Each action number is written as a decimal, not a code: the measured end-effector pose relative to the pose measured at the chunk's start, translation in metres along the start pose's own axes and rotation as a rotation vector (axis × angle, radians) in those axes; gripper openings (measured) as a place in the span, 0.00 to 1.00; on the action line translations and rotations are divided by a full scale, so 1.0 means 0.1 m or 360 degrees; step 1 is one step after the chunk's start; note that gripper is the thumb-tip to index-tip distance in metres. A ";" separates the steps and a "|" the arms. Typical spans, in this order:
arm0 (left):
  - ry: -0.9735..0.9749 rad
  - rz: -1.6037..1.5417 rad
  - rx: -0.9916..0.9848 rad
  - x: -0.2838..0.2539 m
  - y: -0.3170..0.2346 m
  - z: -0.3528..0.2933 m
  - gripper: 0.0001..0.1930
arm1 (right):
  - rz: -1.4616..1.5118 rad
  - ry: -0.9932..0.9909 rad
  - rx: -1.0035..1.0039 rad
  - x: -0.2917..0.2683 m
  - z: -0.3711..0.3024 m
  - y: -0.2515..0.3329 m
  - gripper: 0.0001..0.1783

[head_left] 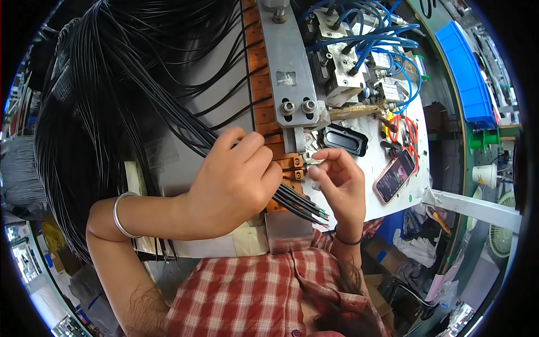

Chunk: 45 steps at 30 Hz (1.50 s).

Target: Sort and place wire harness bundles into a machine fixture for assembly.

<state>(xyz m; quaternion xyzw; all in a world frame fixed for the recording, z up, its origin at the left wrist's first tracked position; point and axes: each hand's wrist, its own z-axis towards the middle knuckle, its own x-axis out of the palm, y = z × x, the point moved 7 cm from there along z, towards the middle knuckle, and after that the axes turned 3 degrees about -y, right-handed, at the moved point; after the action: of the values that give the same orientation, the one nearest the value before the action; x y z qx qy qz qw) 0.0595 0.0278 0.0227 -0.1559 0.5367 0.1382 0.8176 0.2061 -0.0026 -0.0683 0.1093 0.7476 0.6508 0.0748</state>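
Observation:
My left hand [238,174] is closed over a bundle of black cables [295,202]. The bundle comes in from the upper left, passes under this hand and sticks out to the lower right, its ends showing small coloured wires. Right of it, an orange fixture block [294,163] carries a short length of black cable across its top. At that block's right edge my right hand [343,188] pinches with thumb and forefinger at the cable's end. What lies between those fingertips is too small to make out; a small silvery piece shows there.
A steel press arm [292,73] stands above the orange rail [259,84]. Valves with blue air hoses [370,42] fill the upper right. On the white table are a black tray [343,139], a phone [393,177] and red-handled pliers [412,132]. Many black cables [101,84] hang at left.

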 end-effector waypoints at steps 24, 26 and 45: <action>0.0051 -0.0380 -0.0070 -0.04 0.04 0.01 0.10 | 0.0449 0.0373 0.0174 0.15 -0.11 0.21 0.04; 0.0115 -0.0334 -0.0021 0.00 0.00 0.00 0.11 | 0.0322 0.0206 0.0034 0.09 -0.09 0.18 0.03; 0.0036 -0.0215 0.0069 -0.01 -0.07 -0.02 0.14 | 0.0195 0.0092 0.0185 0.00 0.00 -0.02 0.05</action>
<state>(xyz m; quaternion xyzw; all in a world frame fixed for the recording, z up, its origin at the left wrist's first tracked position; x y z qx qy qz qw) 0.0600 0.0211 0.0241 -0.1756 0.5371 0.0691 0.8221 0.2059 -0.0025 -0.0700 0.1402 0.7778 0.6126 0.0067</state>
